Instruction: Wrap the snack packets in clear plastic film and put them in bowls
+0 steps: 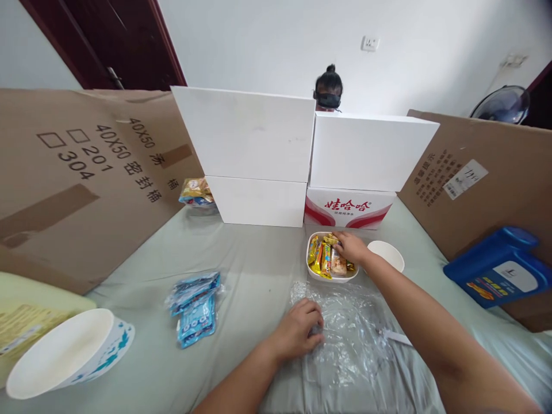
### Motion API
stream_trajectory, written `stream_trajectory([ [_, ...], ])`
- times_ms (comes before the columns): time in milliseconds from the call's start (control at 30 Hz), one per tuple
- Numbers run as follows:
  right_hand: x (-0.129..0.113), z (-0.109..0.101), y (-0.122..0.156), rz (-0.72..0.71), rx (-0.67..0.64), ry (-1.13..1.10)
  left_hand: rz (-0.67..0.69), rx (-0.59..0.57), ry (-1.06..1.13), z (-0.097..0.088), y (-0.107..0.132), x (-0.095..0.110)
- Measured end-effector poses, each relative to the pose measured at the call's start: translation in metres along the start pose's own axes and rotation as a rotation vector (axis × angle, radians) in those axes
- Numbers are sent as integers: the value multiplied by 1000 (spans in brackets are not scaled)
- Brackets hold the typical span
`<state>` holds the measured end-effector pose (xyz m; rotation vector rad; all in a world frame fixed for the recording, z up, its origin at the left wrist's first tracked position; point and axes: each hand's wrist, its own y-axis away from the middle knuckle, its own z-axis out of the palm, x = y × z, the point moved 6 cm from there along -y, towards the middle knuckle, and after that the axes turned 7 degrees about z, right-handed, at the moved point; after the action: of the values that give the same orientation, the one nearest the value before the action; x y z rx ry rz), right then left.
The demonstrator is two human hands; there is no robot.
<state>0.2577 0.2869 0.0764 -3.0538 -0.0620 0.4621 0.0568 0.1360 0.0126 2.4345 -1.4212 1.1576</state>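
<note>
My right hand [351, 247] reaches forward into a white rectangular tray [311, 272] filled with several wrapped snack packets [324, 257], its fingers curled on one of the packets. My left hand [299, 332] rests with bent fingers on the left edge of a clear plastic bag [349, 333] lying flat on the pale green cloth, pinching the plastic. An empty white paper bowl [388, 253] stands just right of the tray.
Blue snack packets [196, 307] lie at centre left. A paper bowl [64, 351] lies tipped at the near left. White foam boxes [254, 155] and a red-and-white carton [349, 207] stand behind. Cardboard sheets [77, 172] wall both sides. A blue container [500, 267] lies right. A person's head [328, 89] shows behind.
</note>
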Motion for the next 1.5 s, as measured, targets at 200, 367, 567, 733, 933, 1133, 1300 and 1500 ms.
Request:
stream_trajectory([
  [200, -29, -22, 43, -41, 109, -25, 52, 115, 35, -13, 0, 4],
  [367, -69, 5, 162, -452, -213, -99, 34, 34, -43, -16, 1, 12],
  [567, -33, 34, 272, -377, -379, -65, -116, -90, -247, -22, 43, 19],
  [733, -5, 39, 309, -323, -180, -77, -8, -171, -231, -22, 92, 33],
  [933, -26, 34, 323, -332, -76, -279, 88, -218, -136, -9, 119, 57],
  [1133, -27, 34, 313, -91, -297, -544, -245, -21, 139, -36, 113, 46],
  [1300, -6, 51, 281, 171, -81, -564, -419, 188, 11, -49, 100, 19],
  [1500, -11, 54, 244, 110, 121, -322, -437, 361, -290, -52, 86, -2],
])
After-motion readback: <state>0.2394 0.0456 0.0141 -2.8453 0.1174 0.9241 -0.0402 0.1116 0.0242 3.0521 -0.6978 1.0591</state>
